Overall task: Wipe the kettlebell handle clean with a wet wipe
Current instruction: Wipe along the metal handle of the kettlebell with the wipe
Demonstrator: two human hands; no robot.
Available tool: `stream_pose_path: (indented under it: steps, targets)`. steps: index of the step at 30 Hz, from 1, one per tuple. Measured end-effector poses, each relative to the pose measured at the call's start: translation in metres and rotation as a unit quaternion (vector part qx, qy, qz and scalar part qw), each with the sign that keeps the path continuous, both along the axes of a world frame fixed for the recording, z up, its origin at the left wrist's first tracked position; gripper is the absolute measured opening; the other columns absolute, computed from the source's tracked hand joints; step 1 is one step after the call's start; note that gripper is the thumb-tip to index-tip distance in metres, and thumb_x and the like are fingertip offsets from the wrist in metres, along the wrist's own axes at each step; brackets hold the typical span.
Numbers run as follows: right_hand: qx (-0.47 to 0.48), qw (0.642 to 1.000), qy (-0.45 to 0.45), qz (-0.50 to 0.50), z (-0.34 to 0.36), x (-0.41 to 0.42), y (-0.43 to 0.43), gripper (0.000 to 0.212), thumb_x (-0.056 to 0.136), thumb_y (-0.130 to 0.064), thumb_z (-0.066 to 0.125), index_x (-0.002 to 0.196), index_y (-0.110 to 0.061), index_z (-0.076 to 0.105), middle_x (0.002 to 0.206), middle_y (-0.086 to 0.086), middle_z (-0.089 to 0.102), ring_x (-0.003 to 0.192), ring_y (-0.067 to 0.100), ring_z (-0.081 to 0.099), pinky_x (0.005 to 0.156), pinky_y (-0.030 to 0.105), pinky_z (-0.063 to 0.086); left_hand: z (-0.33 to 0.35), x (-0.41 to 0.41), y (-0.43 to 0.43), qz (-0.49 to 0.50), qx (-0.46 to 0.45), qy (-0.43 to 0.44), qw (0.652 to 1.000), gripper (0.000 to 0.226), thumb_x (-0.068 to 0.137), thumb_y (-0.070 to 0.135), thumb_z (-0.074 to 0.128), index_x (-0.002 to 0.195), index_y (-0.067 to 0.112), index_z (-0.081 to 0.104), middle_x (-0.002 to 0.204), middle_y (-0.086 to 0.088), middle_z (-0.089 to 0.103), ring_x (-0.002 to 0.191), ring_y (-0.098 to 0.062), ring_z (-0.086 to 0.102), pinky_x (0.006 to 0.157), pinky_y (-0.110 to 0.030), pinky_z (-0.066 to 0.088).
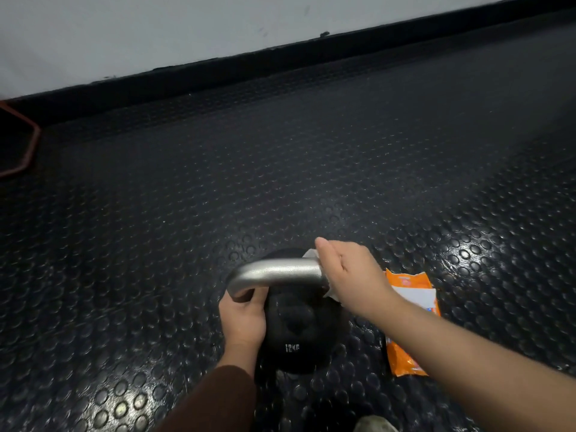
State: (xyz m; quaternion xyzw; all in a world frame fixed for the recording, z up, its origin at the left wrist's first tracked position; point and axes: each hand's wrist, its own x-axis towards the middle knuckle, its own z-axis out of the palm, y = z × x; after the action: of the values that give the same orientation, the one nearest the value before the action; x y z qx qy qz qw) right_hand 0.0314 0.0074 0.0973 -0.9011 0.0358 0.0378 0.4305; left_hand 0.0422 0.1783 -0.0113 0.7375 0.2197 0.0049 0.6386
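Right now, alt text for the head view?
The right hand wraps a wet wipe round the right end of the kettlebell handle; the left hand grips its left end. An orange wipe packet lies on the floor.

Head-worn wide-angle view, facing forward and down — close above the kettlebell (293, 328)

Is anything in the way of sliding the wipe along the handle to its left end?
The left hand grips the handle at its left bend, covering that part. Between it and the wet wipe under the right hand, the bar is bare.
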Motion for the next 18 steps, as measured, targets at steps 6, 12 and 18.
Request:
stream_pose_path:
  steps: [6, 12, 18]
  targets:
    - [0.006, 1.0, 0.008, 0.021, -0.004, 0.005, -0.006, 0.052, 0.102, -0.034, 0.03, 0.053, -0.022, 0.042, 0.047, -0.006, 0.046, 0.047, 0.009, 0.05, 0.052, 0.025, 0.035, 0.0, 0.001, -0.001, 0.002, 0.003, -0.004, 1.0, 0.019, 0.08, 0.019, 0.074, 0.088, 0.003, 0.069, 0.078, 0.002, 0.067, 0.073, -0.006, 0.061, 0.064, -0.022, 0.045]
    - [0.062, 0.961, 0.234, 0.135, 0.016, 0.035, -0.014, 0.053, 0.096, -0.054, 0.035, 0.067, -0.011, 0.044, 0.063, 0.014, 0.039, 0.038, 0.013, 0.046, 0.055, 0.038, 0.047, 0.001, 0.0, -0.001, 0.002, 0.005, 0.001, 1.0, 0.015, 0.081, 0.02, 0.073, 0.086, 0.007, 0.068, 0.077, 0.004, 0.067, 0.072, -0.006, 0.061, 0.063, -0.021, 0.045]
    - [0.058, 0.958, 0.242, 0.144, 0.021, 0.033, -0.012, 0.057, 0.098, -0.053, 0.031, 0.078, -0.007, 0.057, 0.063, 0.021, 0.047, 0.037, 0.012, 0.056, 0.053, 0.041, 0.053, 0.001, 0.0, 0.0, -0.002, 0.008, -0.002, 1.0, 0.009, 0.081, 0.02, 0.073, 0.078, 0.014, 0.067, 0.076, 0.005, 0.066, 0.072, -0.006, 0.06, 0.063, -0.022, 0.045]
